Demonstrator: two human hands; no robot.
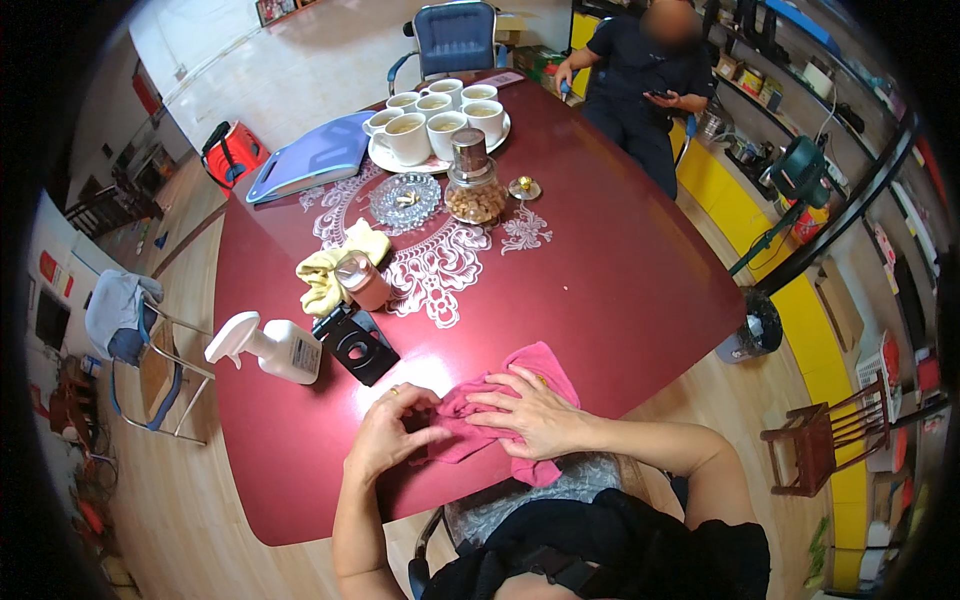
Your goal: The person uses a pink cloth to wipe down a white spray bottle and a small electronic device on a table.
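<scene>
A crumpled pink cloth (551, 375) lies at the near edge of the dark red table (622, 300), one end hanging over. Spread on top of it is my right hand (529, 416), fingers apart and pressing its folds. My left hand (397, 431), with a ring, touches the cloth's left side; whether its fingertips pinch the fabric cannot be told. Beyond my left hand are a black folding stand (364, 364) and a white spray bottle (289, 352) standing upright. A lidded glass (364, 281) with pinkish contents leans over a yellow cloth (322, 289).
White cups on a plate (386, 160), a glass ashtray (405, 201), a glass jar of nuts (475, 199), a small metal lid (524, 188) and blue cutting boards (307, 154) occupy the far side. A seated person (637, 75) holds a phone at far right. A wooden chair (814, 450) stands right.
</scene>
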